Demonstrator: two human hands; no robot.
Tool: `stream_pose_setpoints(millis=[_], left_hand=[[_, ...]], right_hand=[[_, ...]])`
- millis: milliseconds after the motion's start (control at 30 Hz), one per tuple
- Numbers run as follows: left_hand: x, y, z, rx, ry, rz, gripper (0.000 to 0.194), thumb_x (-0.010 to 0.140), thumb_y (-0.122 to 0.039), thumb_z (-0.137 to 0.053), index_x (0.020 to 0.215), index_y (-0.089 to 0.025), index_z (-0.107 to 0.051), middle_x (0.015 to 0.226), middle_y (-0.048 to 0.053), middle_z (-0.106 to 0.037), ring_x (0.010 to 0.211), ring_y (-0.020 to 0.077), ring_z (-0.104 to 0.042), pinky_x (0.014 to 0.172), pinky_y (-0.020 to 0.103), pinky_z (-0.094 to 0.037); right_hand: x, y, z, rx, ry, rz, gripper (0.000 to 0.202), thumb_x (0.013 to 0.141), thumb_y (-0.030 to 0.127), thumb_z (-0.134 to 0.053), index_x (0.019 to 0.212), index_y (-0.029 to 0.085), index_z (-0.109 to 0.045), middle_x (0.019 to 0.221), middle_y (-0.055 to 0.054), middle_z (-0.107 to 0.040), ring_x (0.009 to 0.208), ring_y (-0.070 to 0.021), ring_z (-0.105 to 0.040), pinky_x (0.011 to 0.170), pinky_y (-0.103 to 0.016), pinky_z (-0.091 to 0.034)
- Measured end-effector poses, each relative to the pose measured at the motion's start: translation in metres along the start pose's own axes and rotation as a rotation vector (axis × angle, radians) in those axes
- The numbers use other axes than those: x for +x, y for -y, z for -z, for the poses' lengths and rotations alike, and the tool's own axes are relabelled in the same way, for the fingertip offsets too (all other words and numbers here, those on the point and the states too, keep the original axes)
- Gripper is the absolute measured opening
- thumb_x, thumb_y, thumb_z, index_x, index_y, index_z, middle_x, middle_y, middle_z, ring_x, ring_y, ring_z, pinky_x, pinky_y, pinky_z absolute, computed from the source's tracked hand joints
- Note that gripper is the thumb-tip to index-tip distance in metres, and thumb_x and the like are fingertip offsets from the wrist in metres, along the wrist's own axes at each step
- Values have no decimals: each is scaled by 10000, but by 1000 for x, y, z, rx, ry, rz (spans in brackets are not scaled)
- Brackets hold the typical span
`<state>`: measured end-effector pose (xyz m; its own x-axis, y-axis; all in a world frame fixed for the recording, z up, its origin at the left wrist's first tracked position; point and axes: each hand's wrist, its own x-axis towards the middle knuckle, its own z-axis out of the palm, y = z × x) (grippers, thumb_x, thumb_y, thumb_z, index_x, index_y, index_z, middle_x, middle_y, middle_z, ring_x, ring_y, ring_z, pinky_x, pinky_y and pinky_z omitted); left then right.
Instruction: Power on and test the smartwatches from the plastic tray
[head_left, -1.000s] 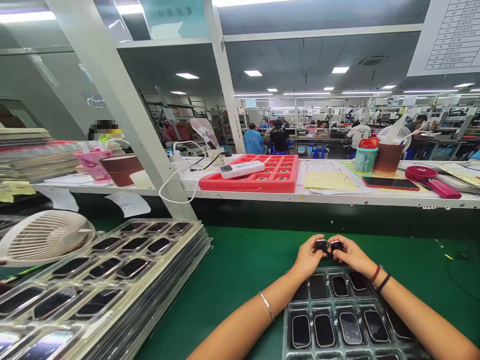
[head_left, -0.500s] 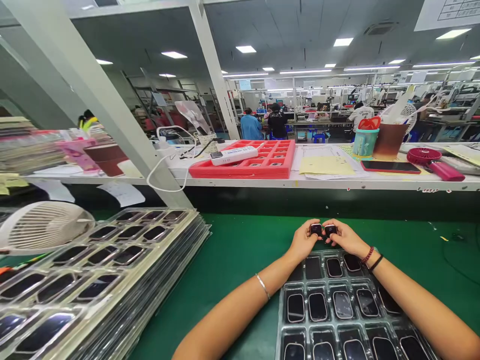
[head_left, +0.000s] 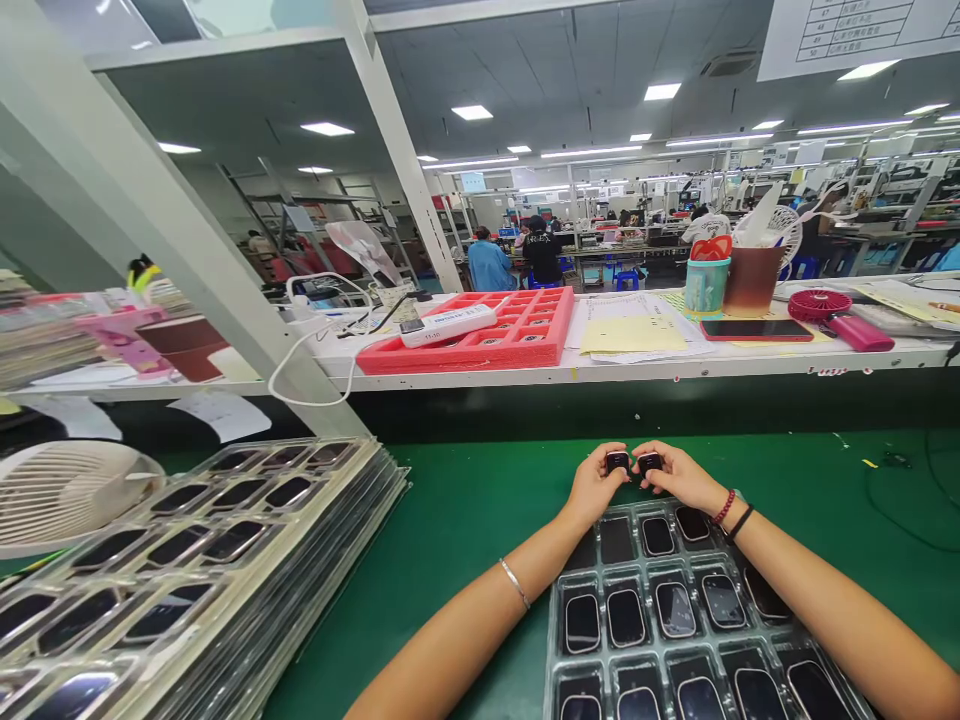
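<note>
My left hand [head_left: 596, 482] is closed on a small dark-screened smartwatch [head_left: 617, 461], held between thumb and fingers. Close beside it, my right hand [head_left: 679, 475] grips a second smartwatch [head_left: 649, 462] of the same rounded-square shape. Both watches are raised just past the far edge of a clear plastic tray [head_left: 551, 640]. In the tray's pockets lie several watches, such as a silver-rimmed one [head_left: 675, 608]. One far pocket [head_left: 616, 540] shows no silver-rimmed watch, only a flat dark surface. My right forearm covers part of the tray's right side.
A tall stack of similar trays [head_left: 352, 560] stands on the left of the green table [head_left: 450, 520], by a white fan [head_left: 67, 495]. A shelf [head_left: 645, 372] runs across behind, bearing a red foam tray [head_left: 450, 355], papers [head_left: 634, 335], a phone [head_left: 754, 330] and a pink handheld fan [head_left: 862, 330]. Co-workers sit far back.
The view has shifted slightly, so the surroundings appear a little further left and the bench lower. Both hands keep their grip on the two watches, with little change in pose.
</note>
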<state>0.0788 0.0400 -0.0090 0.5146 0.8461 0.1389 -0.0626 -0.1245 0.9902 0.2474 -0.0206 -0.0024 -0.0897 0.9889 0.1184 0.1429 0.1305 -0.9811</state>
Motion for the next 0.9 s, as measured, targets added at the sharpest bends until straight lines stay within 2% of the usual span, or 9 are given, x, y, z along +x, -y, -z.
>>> stream_pose_setpoints(millis=[167, 333, 633, 767, 900], left_hand=[[0, 2, 1, 13, 42, 7, 271, 764, -287, -540, 979, -127, -578, 808, 62, -667, 620, 129, -620, 465, 188, -363], [1, 5, 1, 26, 41, 17, 420, 684, -148, -568, 1102, -145, -531, 926, 77, -666, 722, 154, -643, 488, 182, -400], [3, 10, 1, 34, 40, 14, 406, 723, -115, -497, 1126, -149, -536, 938, 71, -654, 694, 134, -643, 464, 165, -403], [2, 9, 1, 19, 48, 15, 482, 667, -55, -473, 1138, -149, -517, 949, 69, -661, 731, 137, -639, 483, 167, -413], [1, 7, 0, 8, 50, 6, 542, 612, -22, -456, 1137, -144, -508, 965, 70, -661, 782, 142, -626, 588, 204, -469]], right_hand=[[1, -2, -1, 7, 17, -10, 246, 813, 279, -523, 1026, 164, -562, 881, -47, -623, 646, -119, -599, 534, -225, -447], [2, -5, 0, 8, 1, 12, 314, 739, 165, -564, 1050, 174, -527, 867, -22, -610, 627, -104, -574, 539, -221, -445], [1, -1, -1, -33, -8, -5, 252, 720, 142, -556, 968, 172, -528, 796, 0, -608, 546, -90, -539, 534, -238, -439], [0, 1, -2, 1, 19, -22, 369, 676, 86, -545, 1031, 179, -506, 852, -9, -609, 602, -99, -551, 521, -220, -421], [0, 0, -2, 11, 49, -48, 437, 659, 64, -519, 1080, 182, -498, 920, -29, -606, 654, -112, -574, 521, -215, -428]])
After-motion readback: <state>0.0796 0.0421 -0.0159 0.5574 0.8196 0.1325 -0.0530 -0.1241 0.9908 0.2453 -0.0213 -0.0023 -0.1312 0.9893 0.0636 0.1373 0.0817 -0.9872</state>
